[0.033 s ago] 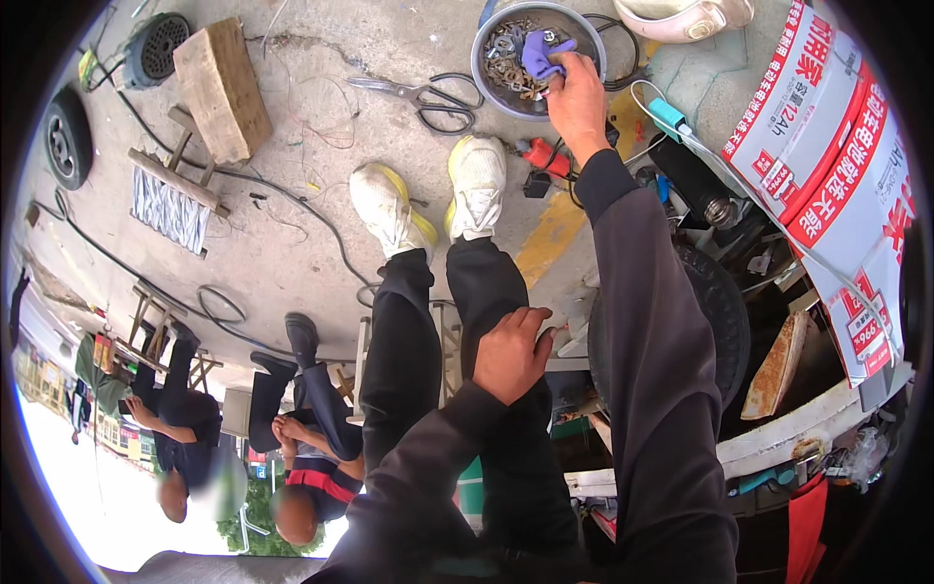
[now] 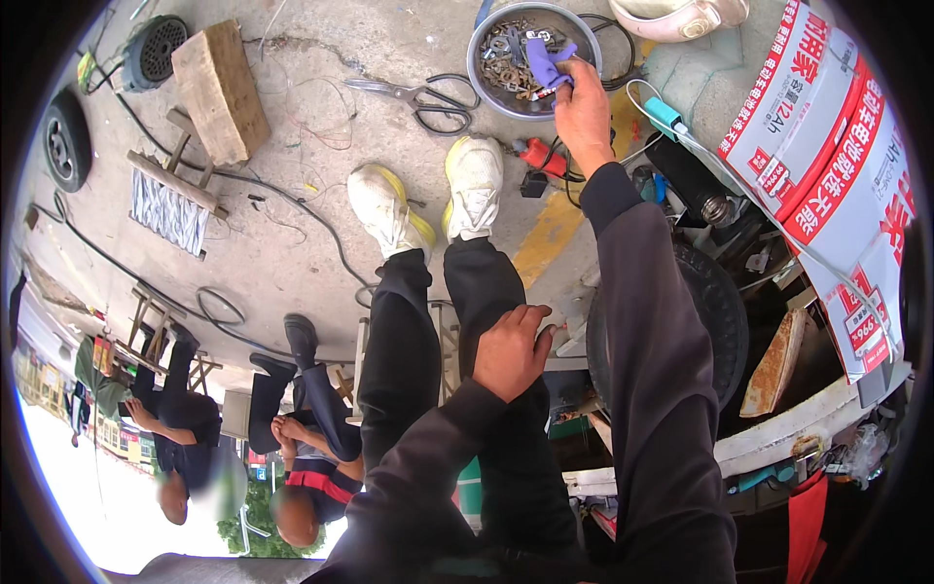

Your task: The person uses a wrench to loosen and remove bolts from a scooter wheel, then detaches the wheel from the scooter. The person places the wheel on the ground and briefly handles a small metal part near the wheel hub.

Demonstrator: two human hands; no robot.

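Note:
My right hand [image 2: 587, 119] reaches over the right side of a round grey metal bowl [image 2: 473, 70], its fingers closed on a crumpled purple cloth [image 2: 548, 64]. Small metal pieces [image 2: 504, 60], several of them washer-like or link-like, fill much of the bowl. Beneath the cloth, a small pale item shows near my fingertips; its kind is unclear. My left hand [image 2: 511, 356] lies on my right leg [image 2: 481, 292], holding nothing, with thumb and fingers apart.
Scissors [image 2: 413, 95] lie left of the bowl. A red-handled tool [image 2: 541, 156] and a black cylinder [image 2: 686, 175] are on the right, beside a printed board [image 2: 817, 146]. Cables [image 2: 331, 229], a wooden block [image 2: 222, 92] and a small stool [image 2: 175, 185] stand left; two seated people are lower left.
My right hand has shifted slightly right and down relative to the bowl. The purple cloth has changed shape, with more of the pale item showing. My left hand stays put.

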